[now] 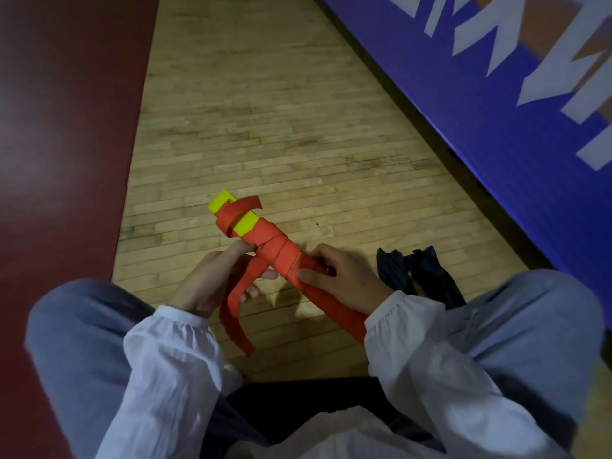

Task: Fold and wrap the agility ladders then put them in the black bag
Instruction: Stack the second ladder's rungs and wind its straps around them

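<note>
A folded agility ladder (281,256) forms a long bundle of yellow rungs wound in orange strap, held slantwise above the wooden floor. Yellow rung ends (228,207) stick out at its far end, with a loose strap loop around them. My right hand (341,276) grips the bundle near its middle. My left hand (215,279) pinches the loose orange strap (238,309) beside the bundle; the strap's tail hangs down past my wrist. The black bag (420,276) lies crumpled on the floor just right of my right hand.
I am seated with both knees, in grey trousers, spread to either side. A red floor zone (59,144) runs along the left. A blue padded banner with white letters (513,94) slants along the right.
</note>
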A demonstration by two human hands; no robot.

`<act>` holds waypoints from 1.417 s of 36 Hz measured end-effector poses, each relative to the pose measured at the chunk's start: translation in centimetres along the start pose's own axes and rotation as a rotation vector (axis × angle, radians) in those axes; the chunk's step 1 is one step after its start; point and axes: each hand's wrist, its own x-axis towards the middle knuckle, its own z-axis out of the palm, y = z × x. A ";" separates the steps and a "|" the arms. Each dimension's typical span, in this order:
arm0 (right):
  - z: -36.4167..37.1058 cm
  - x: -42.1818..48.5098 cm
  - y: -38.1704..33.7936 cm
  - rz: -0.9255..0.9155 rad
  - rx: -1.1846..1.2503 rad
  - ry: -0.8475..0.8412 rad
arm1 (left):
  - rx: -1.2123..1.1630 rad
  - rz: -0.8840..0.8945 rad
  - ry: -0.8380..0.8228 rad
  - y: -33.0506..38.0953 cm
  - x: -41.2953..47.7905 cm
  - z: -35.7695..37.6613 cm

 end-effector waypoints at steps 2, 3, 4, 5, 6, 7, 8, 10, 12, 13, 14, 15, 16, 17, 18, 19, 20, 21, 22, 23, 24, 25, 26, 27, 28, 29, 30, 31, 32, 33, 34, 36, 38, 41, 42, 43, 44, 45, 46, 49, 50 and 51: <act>0.0 0.0 -0.2 -0.010 -0.018 0.001 | -0.006 0.002 0.023 0.1 -0.1 0.0; 0.0 -0.1 -0.3 -0.011 -0.031 0.005 | -0.013 0.000 0.033 0.2 -0.2 0.0; 0.0 -0.1 -0.3 -0.013 -0.045 0.010 | -0.021 -0.005 0.041 0.3 -0.3 0.1; 0.0 -0.1 -0.4 -0.016 -0.064 0.016 | -0.022 -0.007 0.052 0.3 -0.4 0.3; 0.1 -0.1 -0.4 -0.020 -0.090 0.025 | -0.013 -0.006 0.067 0.4 -0.5 0.5; 0.2 -0.1 -0.5 -0.023 -0.118 0.035 | 0.006 -0.001 0.086 0.3 -0.6 0.7; 0.3 -0.2 -0.5 -0.027 -0.142 0.048 | 0.032 0.005 0.107 0.4 -0.7 0.9; 0.5 -0.3 -0.6 -0.037 -0.185 0.073 | 0.092 0.011 0.159 0.4 -0.8 1.2; 0.8 -0.4 -0.6 -0.052 -0.221 0.087 | 0.135 0.012 0.215 0.3 -0.8 1.5; 1.0 -0.4 -0.6 -0.056 -0.228 0.086 | 0.144 0.014 0.234 0.3 -0.8 1.7; 1.1 -0.4 -0.6 -0.059 -0.232 0.085 | 0.149 0.016 0.247 0.3 -0.7 1.8; 1.1 -0.5 -0.7 -0.061 -0.237 0.086 | 0.155 0.017 0.257 0.2 -0.7 2.0; 1.2 -0.5 -0.7 -0.064 -0.244 0.089 | 0.160 0.016 0.266 0.2 -0.7 2.1; 1.2 -0.6 -0.7 -0.068 -0.250 0.090 | 0.163 0.011 0.275 0.1 -0.6 2.1; 1.3 -0.7 -0.7 -0.071 -0.259 0.092 | 0.166 0.002 0.284 0.0 -0.6 2.1; 1.3 -0.7 -0.7 -0.076 -0.271 0.096 | 0.172 -0.011 0.293 0.0 -0.6 2.1; 1.4 -0.8 -0.7 -0.081 -0.286 0.099 | 0.178 -0.021 0.301 0.0 -0.5 2.1; 1.4 -0.8 -0.7 -0.086 -0.301 0.102 | 0.183 -0.030 0.309 0.0 -0.5 2.1; 1.4 -0.8 -0.7 -0.089 -0.312 0.099 | 0.183 -0.036 0.315 0.0 -0.5 2.1; 1.4 -0.8 -0.6 -0.086 -0.313 0.090 | 0.182 -0.040 0.319 0.0 -0.5 2.1; 1.3 -0.7 -0.6 -0.079 -0.297 0.074 | 0.179 -0.043 0.321 0.0 -0.5 2.1; 1.2 -0.7 -0.6 -0.068 -0.259 0.053 | 0.175 -0.046 0.320 0.0 -0.5 2.2; 1.1 -0.6 -0.5 -0.056 -0.205 0.032 | 0.172 -0.049 0.319 -0.1 -0.5 2.2; 0.9 -0.5 -0.5 -0.041 -0.144 0.010 | 0.171 -0.052 0.318 -0.2 -0.5 2.2; 0.7 -0.4 -0.4 -0.018 -0.086 -0.013 | 0.171 -0.054 0.320 -0.2 -0.4 2.2; 0.6 -0.2 -0.3 0.010 -0.033 -0.035 | 0.169 -0.054 0.321 -0.3 -0.4 2.2; 0.5 -0.1 -0.1 0.039 0.017 -0.056 | 0.167 -0.053 0.322 -0.3 -0.4 2.2; 0.5 0.0 0.0 0.069 0.065 -0.077 | 0.165 -0.052 0.321 -0.4 -0.3 2.2; 0.5 0.2 0.2 0.098 0.112 -0.102 | 0.164 -0.050 0.321 -0.4 -0.3 2.2; 0.5 0.3 0.3 0.132 0.161 -0.127 | 0.162 -0.047 0.319 -0.4 -0.3 2.2; 0.6 0.3 0.2 0.165 0.224 -0.154 | 0.161 -0.044 0.318 -0.5 -0.3 2.2; 0.8 0.2 0.1 0.225 0.408 -0.201 | 0.168 -0.041 0.315 -0.5 -0.2 2.2; 0.8 0.1 0.1 0.253 0.530 -0.237 | 0.176 -0.037 0.307 -0.6 -0.2 2.0; 0.7 0.2 0.1 0.263 0.557 -0.246 | 0.166 -0.035 0.260 -0.6 -0.2 1.8; 0.7 0.3 0.1 0.264 0.561 -0.238 | 0.161 -0.036 0.244 -0.5 -0.2 1.7; 0.7 0.3 0.1 0.266 0.561 -0.226 | 0.154 -0.040 0.228 -0.5 -0.2 1.7; 0.7 0.3 0.1 0.265 0.556 -0.216 | 0.138 -0.042 0.210 -0.5 -0.2 1.6; 0.7 0.3 0.1 0.262 0.544 -0.204 | 0.114 -0.042 0.188 -0.4 -0.3 1.6; 0.7 0.3 0.0 0.255 0.520 -0.191 | 0.092 -0.042 0.163 -0.4 -0.3 1.6; 0.6 0.3 0.1 0.224 0.459 -0.121 | 0.078 -0.060 0.100 -0.2 -0.5 1.5; 0.5 0.3 0.1 0.213 0.450 -0.094 | 0.076 -0.061 0.089 -0.1 -0.6 1.5; 0.4 0.3 0.1 0.202 0.439 -0.071 | 0.069 -0.055 0.084 -0.1 -0.6 1.4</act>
